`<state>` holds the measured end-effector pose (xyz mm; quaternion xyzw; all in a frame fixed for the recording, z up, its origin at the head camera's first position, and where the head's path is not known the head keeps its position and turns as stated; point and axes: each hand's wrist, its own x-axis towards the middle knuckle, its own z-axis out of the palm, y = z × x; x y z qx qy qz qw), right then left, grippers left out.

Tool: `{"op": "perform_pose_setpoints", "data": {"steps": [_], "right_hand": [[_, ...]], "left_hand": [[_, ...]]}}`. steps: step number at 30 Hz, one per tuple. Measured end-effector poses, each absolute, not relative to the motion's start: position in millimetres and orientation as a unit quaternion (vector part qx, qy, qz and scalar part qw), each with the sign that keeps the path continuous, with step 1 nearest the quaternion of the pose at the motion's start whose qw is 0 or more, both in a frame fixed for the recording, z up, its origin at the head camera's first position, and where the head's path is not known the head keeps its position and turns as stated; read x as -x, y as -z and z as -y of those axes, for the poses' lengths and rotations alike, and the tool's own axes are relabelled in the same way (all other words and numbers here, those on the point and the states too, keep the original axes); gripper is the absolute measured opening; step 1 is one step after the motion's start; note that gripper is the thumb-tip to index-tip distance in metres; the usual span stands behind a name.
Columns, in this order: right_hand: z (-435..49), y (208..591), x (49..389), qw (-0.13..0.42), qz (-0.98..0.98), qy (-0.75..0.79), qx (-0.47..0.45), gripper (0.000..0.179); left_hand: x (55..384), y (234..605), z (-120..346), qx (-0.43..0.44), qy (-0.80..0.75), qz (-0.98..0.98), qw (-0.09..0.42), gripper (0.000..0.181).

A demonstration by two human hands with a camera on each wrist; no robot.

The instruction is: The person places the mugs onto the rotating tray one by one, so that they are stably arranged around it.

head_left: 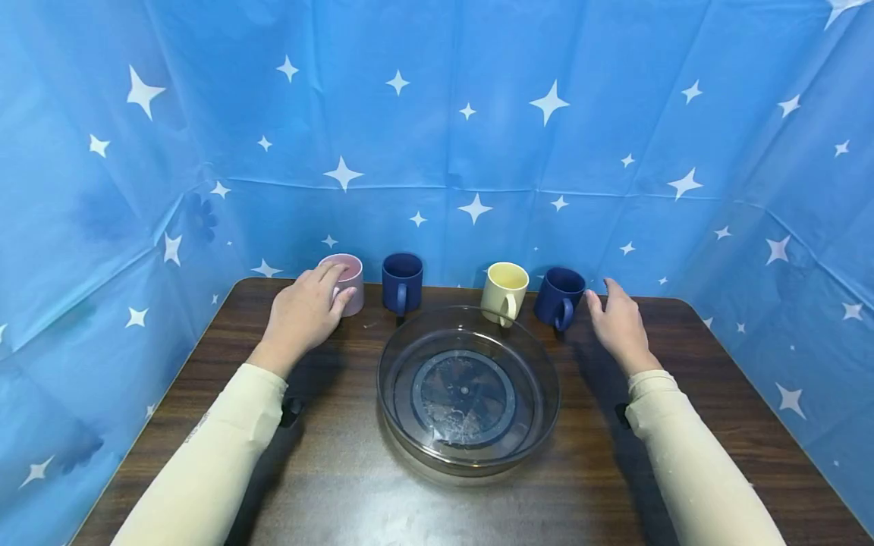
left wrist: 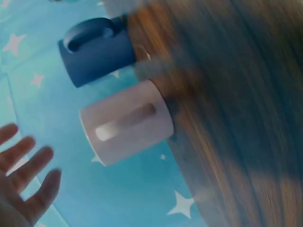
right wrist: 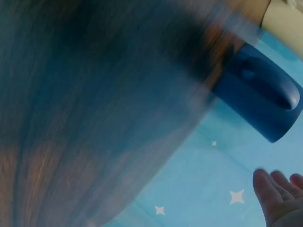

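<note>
My left hand (head_left: 304, 309) hovers by the pink mug (head_left: 351, 284) at the back left, fingers spread and apart from it in the left wrist view. That mug (left wrist: 128, 124) stands upright with its handle toward the wrist camera. To its right is a dark blue mug (head_left: 402, 283). A pale yellow mug (head_left: 505, 292) and a second dark blue mug (head_left: 560, 297) stand farther right. My right hand (head_left: 620, 324) is just right of that second blue mug, with its fingers extended and nothing in them; the same mug (right wrist: 260, 92) shows beyond the fingertips in the right wrist view.
A large round clear bowl (head_left: 389, 402) sits mid-table in front of the mugs. The dark wood table (head_left: 328, 485) ends at a blue star-patterned cloth (head_left: 444, 136) that rises behind and along both sides, close behind the mugs.
</note>
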<state>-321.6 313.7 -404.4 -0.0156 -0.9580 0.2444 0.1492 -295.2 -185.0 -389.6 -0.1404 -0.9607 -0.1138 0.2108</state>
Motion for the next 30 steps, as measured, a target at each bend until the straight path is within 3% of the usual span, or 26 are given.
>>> {"op": "perform_pose_setpoints", "data": {"steps": [4,9,16,23,30], "right_hand": [[-307,406,321,0.190,0.950,-0.247,0.022,0.049],[-303,413,321,0.194,0.947,-0.257,0.009,0.042],[-297,428,326,0.147,0.941,-0.304,0.006,0.040],[-293,436,331,0.123,0.930,-0.346,0.012,0.039],[-290,443,333,0.120,0.929,-0.349,0.029,0.033]], "left_hand": [[294,389,181,0.181,0.163,0.956,0.165,0.046],[292,398,174,0.243,0.261,0.932,0.063,0.049],[281,416,171,0.303,0.354,0.882,-0.070,0.078],[274,426,163,0.341,0.354,0.865,-0.096,0.117],[266,431,157,0.322,0.333,0.881,-0.100,0.109]]}}
